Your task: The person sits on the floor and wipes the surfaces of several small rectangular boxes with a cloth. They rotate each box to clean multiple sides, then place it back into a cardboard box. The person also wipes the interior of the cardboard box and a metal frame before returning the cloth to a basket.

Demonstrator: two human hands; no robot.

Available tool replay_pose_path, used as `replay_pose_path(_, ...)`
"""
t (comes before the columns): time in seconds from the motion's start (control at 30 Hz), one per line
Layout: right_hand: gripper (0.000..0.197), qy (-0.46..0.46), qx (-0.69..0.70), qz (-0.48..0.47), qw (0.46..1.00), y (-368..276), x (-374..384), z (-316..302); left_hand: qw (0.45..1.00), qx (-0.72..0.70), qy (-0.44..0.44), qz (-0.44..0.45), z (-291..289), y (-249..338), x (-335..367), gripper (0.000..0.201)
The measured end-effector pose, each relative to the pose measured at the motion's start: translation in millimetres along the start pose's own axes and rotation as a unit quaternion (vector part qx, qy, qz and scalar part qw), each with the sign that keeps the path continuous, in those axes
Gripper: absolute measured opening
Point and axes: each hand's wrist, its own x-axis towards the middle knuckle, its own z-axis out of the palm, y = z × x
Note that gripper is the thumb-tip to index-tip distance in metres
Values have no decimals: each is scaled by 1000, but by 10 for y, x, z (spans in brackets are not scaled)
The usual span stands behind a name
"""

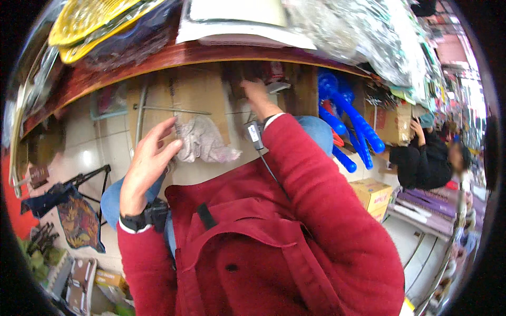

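My left hand [150,158] has its thumb and fingers apart beside a crumpled grey cloth [197,139]. The thumb tip meets the cloth's left edge in this view, and I see no grip on it. Behind the cloth stands a brown cardboard panel [200,89] with a thin metal rod [174,109] across it. My right hand [255,94] reaches under the shelf, close to a dark red and white item [275,73]. Its fingers are blurred and partly hidden, so whether they hold anything is unclear. A small white tag-like piece [254,135] on a cord lies along my right forearm.
Above my hands runs a red-brown shelf edge [221,52], with yellow baskets [89,23] and plastic-wrapped goods [342,31]. Blue tubular things [358,124] stick out at right. Beyond are a cardboard box [371,195] and another person [427,160]. A folding stool [79,210] is at left.
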Motion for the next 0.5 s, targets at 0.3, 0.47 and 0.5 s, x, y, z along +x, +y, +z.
replay_pose_path(0.3, 47, -401, -200, -156, 880, -843, -1446, -12, 999, -31, 0, -32, -214, -206, -152, 56)
replay_pose_path(0.47, 47, -450, -222, -70, 862, -932, -1541, 292, 996, 20, 71, -45, -328, -522, -135, 56)
replay_pose_path(0.5, 47, -452, -216, -76, 862, -944, -1563, 369, 996, 12, 83, -42, -336, -549, -153, 56)
